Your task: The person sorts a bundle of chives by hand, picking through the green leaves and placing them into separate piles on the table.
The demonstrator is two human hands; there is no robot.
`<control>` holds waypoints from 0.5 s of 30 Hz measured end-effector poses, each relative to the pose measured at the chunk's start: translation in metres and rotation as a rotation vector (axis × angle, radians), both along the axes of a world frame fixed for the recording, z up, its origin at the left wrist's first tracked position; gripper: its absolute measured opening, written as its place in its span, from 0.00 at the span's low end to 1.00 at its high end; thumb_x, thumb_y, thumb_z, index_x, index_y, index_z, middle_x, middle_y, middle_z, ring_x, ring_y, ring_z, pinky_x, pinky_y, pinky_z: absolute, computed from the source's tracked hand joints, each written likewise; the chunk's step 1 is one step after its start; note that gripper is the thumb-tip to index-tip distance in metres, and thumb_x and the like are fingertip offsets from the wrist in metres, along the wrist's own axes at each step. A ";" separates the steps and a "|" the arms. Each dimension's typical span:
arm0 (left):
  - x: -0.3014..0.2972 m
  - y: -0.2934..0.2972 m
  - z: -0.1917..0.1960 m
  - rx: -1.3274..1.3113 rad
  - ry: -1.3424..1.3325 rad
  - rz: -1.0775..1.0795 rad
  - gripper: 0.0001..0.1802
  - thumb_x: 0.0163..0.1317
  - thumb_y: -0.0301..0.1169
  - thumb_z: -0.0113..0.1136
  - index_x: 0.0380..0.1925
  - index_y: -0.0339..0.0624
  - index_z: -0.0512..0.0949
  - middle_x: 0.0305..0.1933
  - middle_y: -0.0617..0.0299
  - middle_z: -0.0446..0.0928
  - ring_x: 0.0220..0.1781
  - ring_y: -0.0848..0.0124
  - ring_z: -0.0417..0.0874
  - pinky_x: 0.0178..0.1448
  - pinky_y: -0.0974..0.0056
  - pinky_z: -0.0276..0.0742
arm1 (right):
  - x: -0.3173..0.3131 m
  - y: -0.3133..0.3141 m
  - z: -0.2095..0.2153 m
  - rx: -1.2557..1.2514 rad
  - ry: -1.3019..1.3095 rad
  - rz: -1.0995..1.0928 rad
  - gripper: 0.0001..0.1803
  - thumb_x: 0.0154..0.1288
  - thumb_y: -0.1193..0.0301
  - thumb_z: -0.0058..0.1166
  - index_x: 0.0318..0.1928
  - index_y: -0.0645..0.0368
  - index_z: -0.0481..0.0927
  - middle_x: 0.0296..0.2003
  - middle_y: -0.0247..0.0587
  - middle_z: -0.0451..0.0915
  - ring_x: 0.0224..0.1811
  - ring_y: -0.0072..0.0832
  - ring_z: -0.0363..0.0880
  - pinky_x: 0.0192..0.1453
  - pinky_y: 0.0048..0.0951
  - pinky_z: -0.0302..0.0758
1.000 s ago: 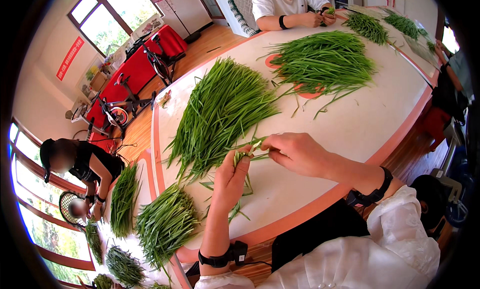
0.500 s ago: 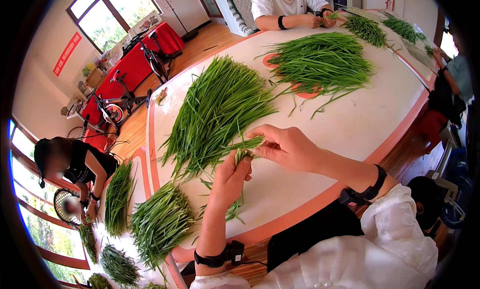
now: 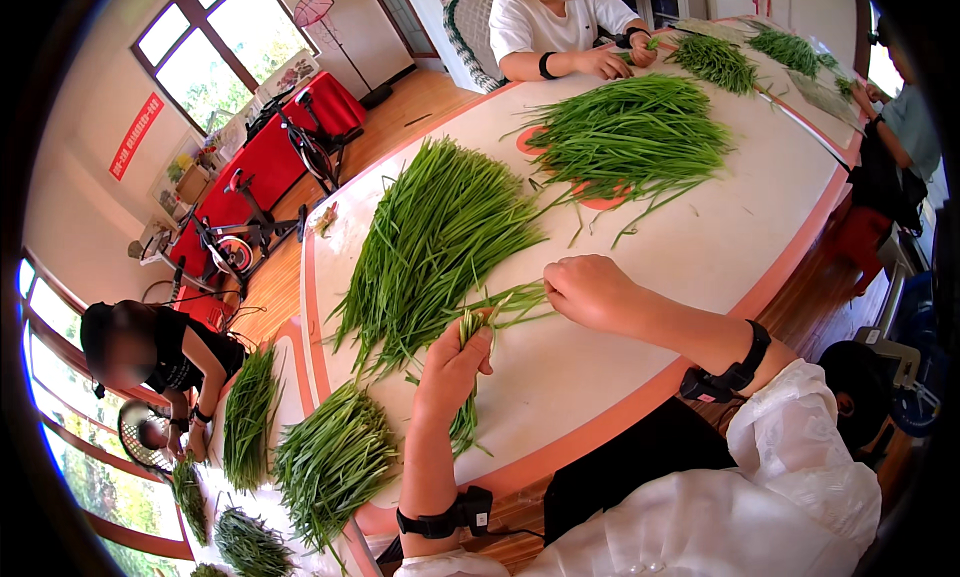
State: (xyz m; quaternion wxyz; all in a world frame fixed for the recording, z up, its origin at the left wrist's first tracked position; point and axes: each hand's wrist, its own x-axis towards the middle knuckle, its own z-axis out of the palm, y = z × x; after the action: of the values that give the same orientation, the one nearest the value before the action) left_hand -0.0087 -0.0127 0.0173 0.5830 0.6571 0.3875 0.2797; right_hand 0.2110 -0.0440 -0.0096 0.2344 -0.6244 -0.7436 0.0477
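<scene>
My left hand (image 3: 453, 365) is closed round a small bunch of green chives (image 3: 466, 417), pale ends up and leaf tips hanging below the fist. My right hand (image 3: 592, 295) is closed in a pinch to the right. Several thin chive leaves (image 3: 515, 304) stretch between the two hands and reach its fingertips. Beyond my hands a large heap of chives (image 3: 440, 242) is spread on the white table (image 3: 680, 307). A tidier pile of chives (image 3: 335, 452) lies left of my left forearm.
Another chive heap (image 3: 630, 132) lies farther back, before a person in a white shirt (image 3: 560, 32). A person in black (image 3: 190, 347) works at the left beside more chive bundles (image 3: 250, 412). A further person (image 3: 905, 127) sits at the right edge. Exercise bikes (image 3: 240, 227) stand far left.
My right hand has moved right, away from my left hand, drawing thin leaves out between them. My left hand keeps its hold on the bunch. The view has shifted slightly.
</scene>
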 end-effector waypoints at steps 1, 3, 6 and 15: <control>0.000 0.002 -0.002 0.004 0.010 -0.002 0.13 0.65 0.32 0.49 0.43 0.36 0.74 0.23 0.70 0.68 0.25 0.81 0.68 0.31 0.75 0.64 | 0.002 -0.002 0.003 0.008 -0.008 -0.001 0.04 0.53 0.73 0.49 0.25 0.61 0.73 0.25 0.44 0.75 0.30 0.42 0.75 0.36 0.39 0.73; -0.001 0.004 -0.006 0.039 0.033 0.013 0.11 0.66 0.33 0.48 0.39 0.37 0.75 0.26 0.68 0.72 0.28 0.80 0.70 0.35 0.75 0.66 | 0.002 -0.009 0.005 0.041 0.011 0.098 0.04 0.54 0.74 0.50 0.26 0.61 0.73 0.25 0.44 0.75 0.30 0.41 0.75 0.35 0.39 0.73; 0.002 0.001 -0.010 0.065 -0.122 -0.016 0.12 0.66 0.33 0.47 0.41 0.37 0.76 0.32 0.65 0.76 0.34 0.78 0.72 0.41 0.73 0.68 | -0.014 -0.026 0.015 0.044 0.073 0.190 0.04 0.54 0.73 0.51 0.27 0.61 0.73 0.26 0.42 0.75 0.30 0.40 0.75 0.35 0.38 0.73; 0.006 -0.003 -0.001 0.035 0.137 -0.201 0.11 0.65 0.31 0.47 0.38 0.37 0.75 0.30 0.68 0.76 0.34 0.81 0.71 0.41 0.74 0.66 | -0.028 -0.029 0.022 0.212 0.178 0.220 0.06 0.54 0.72 0.53 0.28 0.60 0.71 0.26 0.40 0.74 0.32 0.38 0.75 0.35 0.36 0.72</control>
State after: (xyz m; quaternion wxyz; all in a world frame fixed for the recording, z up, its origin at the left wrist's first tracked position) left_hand -0.0025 -0.0155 0.0166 0.5685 0.7204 0.3536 0.1810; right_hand 0.1827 -0.0725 0.0125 0.3570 -0.5044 -0.7847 0.0497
